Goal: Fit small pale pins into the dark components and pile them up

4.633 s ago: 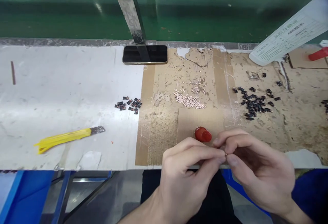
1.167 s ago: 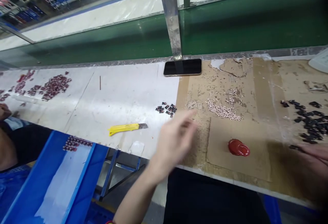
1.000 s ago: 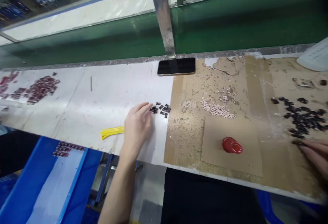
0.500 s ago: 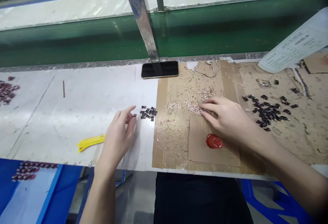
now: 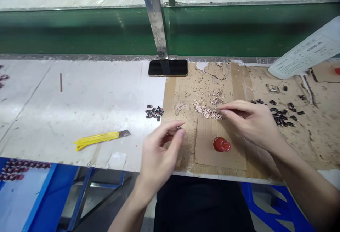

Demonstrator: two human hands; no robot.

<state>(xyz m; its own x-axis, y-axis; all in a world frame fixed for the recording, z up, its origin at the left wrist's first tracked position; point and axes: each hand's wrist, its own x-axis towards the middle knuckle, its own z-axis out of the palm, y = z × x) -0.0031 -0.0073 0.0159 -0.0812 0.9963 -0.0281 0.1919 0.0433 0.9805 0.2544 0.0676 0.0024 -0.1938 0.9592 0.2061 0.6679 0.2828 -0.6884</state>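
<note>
My left hand is over the cardboard's left edge, a small dark piece held between thumb and forefinger. To its upper left lies a cluster of black pieces on the white surface. My right hand has its thumb and fingertips pressed together beside a pile of tiny pale bits; what they hold, if anything, is too small to make out. Below the pile, a red blob sits on a small cardboard square. More black pieces lie beyond my right hand.
A black phone lies at the foot of a metal post. A yellow cutter with its blade out is on the left. At the right leans a translucent bottle. A blue tray stands lower left.
My left hand has moved right, from beside the black cluster to the cardboard, with the small dark piece. My right hand has drawn slightly right from the pale pile. The camera view has shifted.
</note>
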